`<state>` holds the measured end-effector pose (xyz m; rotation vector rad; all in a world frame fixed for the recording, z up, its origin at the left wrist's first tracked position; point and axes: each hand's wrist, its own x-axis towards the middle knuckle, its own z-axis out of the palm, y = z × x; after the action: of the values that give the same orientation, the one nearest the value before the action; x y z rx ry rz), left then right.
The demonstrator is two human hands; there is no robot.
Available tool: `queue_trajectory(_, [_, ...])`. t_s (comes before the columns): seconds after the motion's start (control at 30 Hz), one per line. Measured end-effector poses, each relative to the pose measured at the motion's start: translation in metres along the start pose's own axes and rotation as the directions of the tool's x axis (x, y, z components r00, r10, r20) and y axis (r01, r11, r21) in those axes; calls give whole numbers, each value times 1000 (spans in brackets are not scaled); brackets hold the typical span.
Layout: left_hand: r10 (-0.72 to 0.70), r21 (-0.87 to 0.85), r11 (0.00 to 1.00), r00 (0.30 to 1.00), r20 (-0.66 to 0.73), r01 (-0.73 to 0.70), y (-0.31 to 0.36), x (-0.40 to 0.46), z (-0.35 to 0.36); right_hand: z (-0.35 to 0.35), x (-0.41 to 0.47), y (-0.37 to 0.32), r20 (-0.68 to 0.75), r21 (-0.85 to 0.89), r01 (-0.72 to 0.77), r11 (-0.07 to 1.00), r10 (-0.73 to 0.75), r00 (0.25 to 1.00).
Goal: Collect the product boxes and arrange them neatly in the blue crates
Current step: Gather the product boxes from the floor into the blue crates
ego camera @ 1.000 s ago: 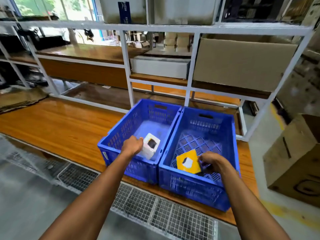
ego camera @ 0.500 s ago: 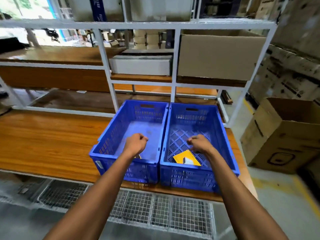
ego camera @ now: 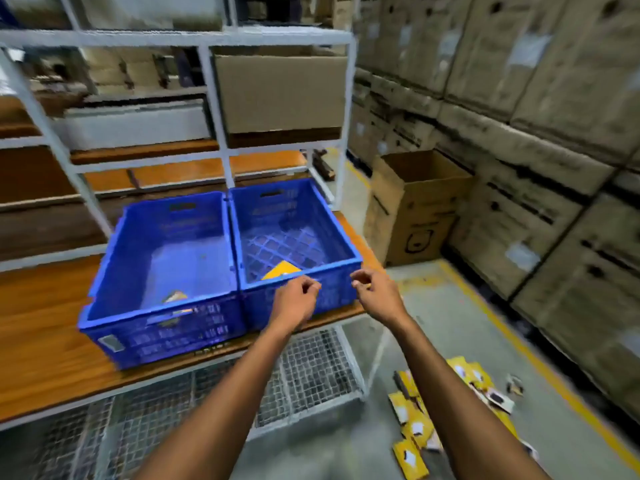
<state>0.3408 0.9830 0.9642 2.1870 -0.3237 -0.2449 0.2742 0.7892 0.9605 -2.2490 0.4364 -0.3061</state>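
Two blue crates stand side by side on the wooden shelf: the left crate holds one box lying near its front wall, the right crate holds a yellow box at its front. My left hand hangs in front of the right crate's front wall, fingers loosely curled, holding nothing. My right hand is just past that crate's right corner, also loosely curled and holding nothing. Several yellow and white product boxes lie scattered on the floor at lower right.
A white metal rack holds cardboard boxes behind the crates. An open cardboard carton stands on the floor to the right, before a wall of stacked cartons. A wire mesh shelf lies under the wooden board.
Both hands have let go of their boxes and come out of the crates, moving right. The view has swung right, bringing the scattered boxes on the floor into sight.
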Motion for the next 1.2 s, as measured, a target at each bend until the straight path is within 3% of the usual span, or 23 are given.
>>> queue_trajectory(0.2, [103,64,992,986,130,-112,37,-47,87,-77,-90,71,-110,-59,-122,991,115,987])
queue_trajectory(0.73, [150,83,977,913,379,-195,146,-214,339,-270,-303,271,-300,78,-357,931,363,882])
queue_trajectory(0.97, [195,64,966,871,452,-249,199,-261,431,-340,-354,331,-360,110,-406,907,417,835])
queue_trajectory(1.2, [228,42,957,831,508,-288,252,-257,520,-400,-351,394,-380,117,-405,907,418,825])
